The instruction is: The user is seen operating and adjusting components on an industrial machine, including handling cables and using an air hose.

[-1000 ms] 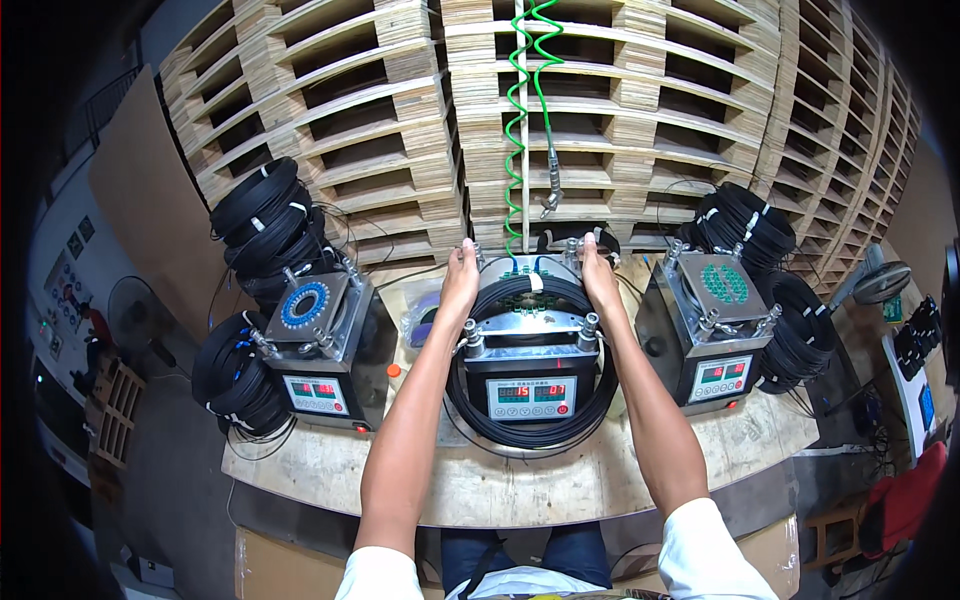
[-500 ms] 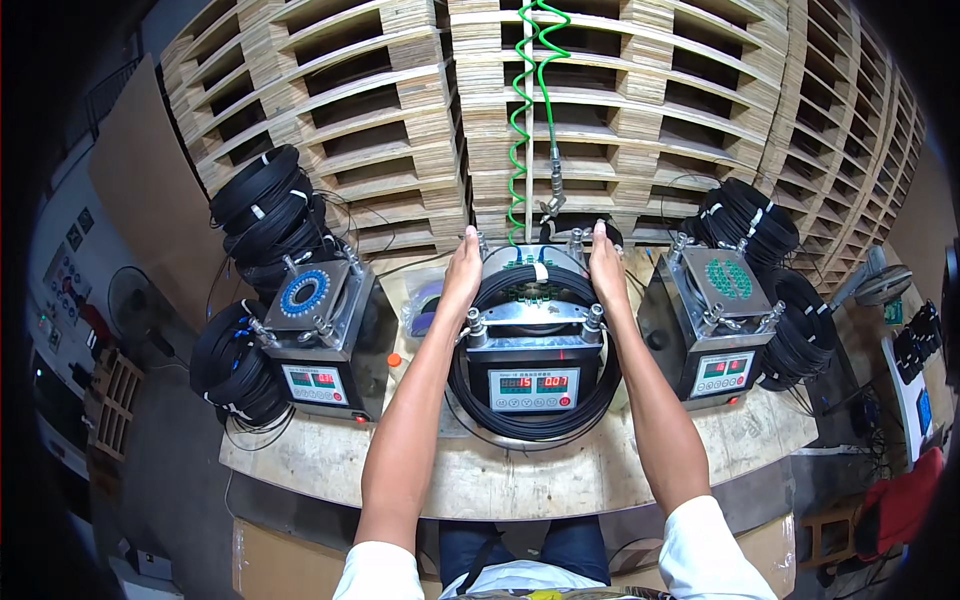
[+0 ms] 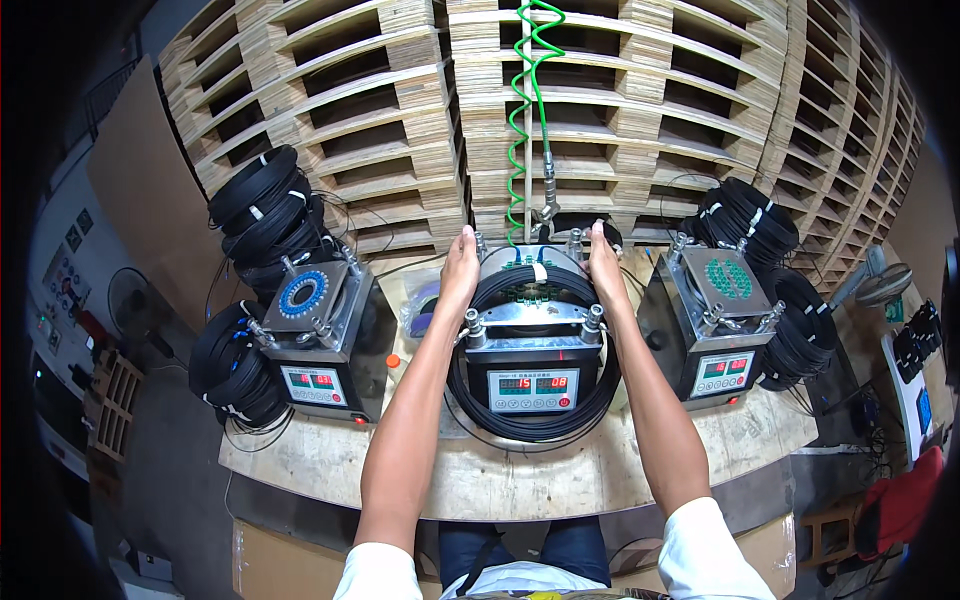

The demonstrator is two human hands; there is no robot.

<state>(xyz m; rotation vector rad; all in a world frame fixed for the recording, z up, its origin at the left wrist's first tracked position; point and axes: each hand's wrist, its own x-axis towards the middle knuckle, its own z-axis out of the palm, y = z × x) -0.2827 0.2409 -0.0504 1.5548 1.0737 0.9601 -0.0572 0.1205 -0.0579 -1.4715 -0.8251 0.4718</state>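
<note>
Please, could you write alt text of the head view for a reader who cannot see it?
A person's left hand and right hand flank the middle machine, its display framed by a black coil. A left machine and a right machine share the table, before stacked pallets.

Surface (image 3: 480, 490): pale wood, worn and stained, front edge bowed in this view. Three box-shaped machines stand on it in a spread row: left machine (image 3: 313, 386), middle machine (image 3: 533, 391), right machine (image 3: 722, 372), each well apart from the next. Small orange cap (image 3: 393, 361) sits just beside the left machine. Purple item (image 3: 424, 323) lies left of the middle machine, partly hidden. Black cable loop (image 3: 535, 431) rings the middle machine; contact with the wood unclear.
</note>
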